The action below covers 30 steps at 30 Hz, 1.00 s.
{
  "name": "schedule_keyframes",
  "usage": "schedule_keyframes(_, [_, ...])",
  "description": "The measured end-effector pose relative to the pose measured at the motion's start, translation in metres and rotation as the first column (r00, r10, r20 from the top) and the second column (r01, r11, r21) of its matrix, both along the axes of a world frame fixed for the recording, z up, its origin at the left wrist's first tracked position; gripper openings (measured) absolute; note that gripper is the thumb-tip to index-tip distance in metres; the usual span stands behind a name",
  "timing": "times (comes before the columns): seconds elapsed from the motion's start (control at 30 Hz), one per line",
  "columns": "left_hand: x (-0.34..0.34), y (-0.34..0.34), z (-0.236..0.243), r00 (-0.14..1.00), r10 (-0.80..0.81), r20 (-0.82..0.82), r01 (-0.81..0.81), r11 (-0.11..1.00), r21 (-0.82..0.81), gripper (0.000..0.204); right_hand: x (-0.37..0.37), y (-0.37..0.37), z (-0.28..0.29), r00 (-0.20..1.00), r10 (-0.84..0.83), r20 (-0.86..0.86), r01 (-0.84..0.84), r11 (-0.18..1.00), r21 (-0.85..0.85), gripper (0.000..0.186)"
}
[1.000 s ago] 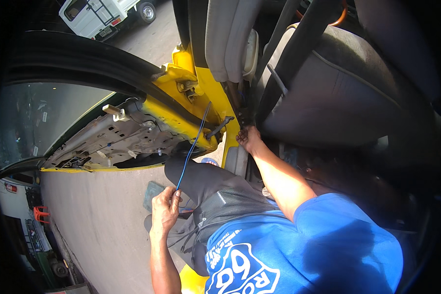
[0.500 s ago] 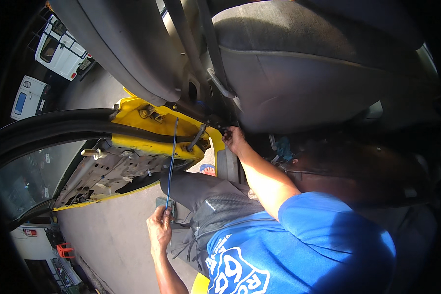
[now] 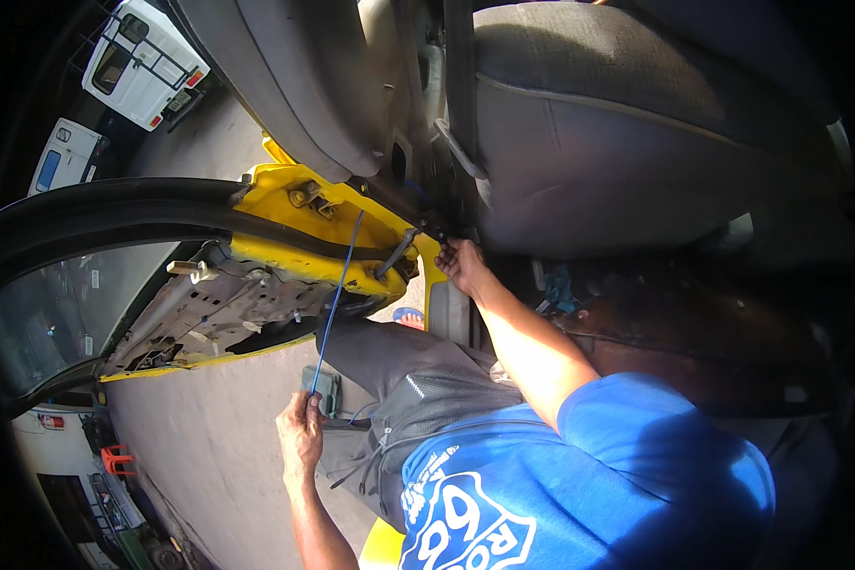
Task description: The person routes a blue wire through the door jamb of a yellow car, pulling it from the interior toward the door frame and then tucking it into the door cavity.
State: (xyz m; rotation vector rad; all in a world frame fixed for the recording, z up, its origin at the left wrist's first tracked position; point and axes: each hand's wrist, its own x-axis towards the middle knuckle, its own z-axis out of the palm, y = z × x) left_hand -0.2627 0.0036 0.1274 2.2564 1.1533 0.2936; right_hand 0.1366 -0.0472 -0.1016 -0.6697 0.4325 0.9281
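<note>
My left hand (image 3: 300, 432) pinches a thin blue wire (image 3: 337, 299) between thumb and fingers, low on the left. The wire runs taut up to the yellow door jamb (image 3: 299, 190), at the hinge side of the opened car door. A short loose length of it hangs below the hand. At the foot of the car's pillar, beside the door check strap (image 3: 396, 254), my right hand (image 3: 461, 264) has its fingers bent together against dark trim. Whatever sits in those fingers is too small and dark to make out.
The opened door (image 3: 228, 309) shows its bare inner panel, the trim off. A grey seat (image 3: 636, 161) fills the upper right, with a seat belt (image 3: 460, 85) hanging beside it. A dark green case (image 3: 328, 389) lies on the ground below. White vehicles (image 3: 147, 62) stand outside.
The view has shifted, so the car appears further right. My left hand has drawn a little away from the jamb, still holding the wire, which slants more. My right hand stays at the pillar.
</note>
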Motion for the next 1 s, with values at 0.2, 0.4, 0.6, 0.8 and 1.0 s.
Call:
schedule_keyframes(0.2, [-0.021, 0.000, -0.038, 1.000, -0.007, -0.028, 0.008, 0.999, 0.049, 0.012, -0.019, -0.009, -0.001, 0.988, 0.112, 0.104, -0.095, 0.983, -0.156, 0.020])
schedule_keyframes(0.4, [-0.051, 0.020, -0.057, 1.000, 0.020, -0.015, -0.015, 0.966, 0.258, 0.011, -0.033, -0.011, -0.007, 0.816, 0.515, 0.263, -0.357, 0.806, -0.472, 0.022])
schedule_keyframes(0.6, [-0.095, 0.042, -0.083, 0.986, 0.159, -0.047, -0.140, 0.948, 0.285, 0.014, -0.042, -0.002, -0.031, 0.471, 0.835, 0.283, -0.467, 0.509, -0.723, 0.022])
schedule_keyframes(0.8, [-0.106, 0.029, -0.096, 0.969, 0.247, 0.028, -0.249, 0.956, 0.158, 0.019, 0.010, -0.008, -0.034, 0.950, 0.145, 0.277, 0.069, 0.768, -0.637, 0.021])
schedule_keyframes(1.0, [-0.103, 0.019, -0.074, 0.956, 0.291, 0.037, -0.289, 0.912, 0.290, 0.020, 0.026, 0.014, -0.034, 0.999, -0.042, 0.033, 0.051, 0.919, -0.390, 0.027])
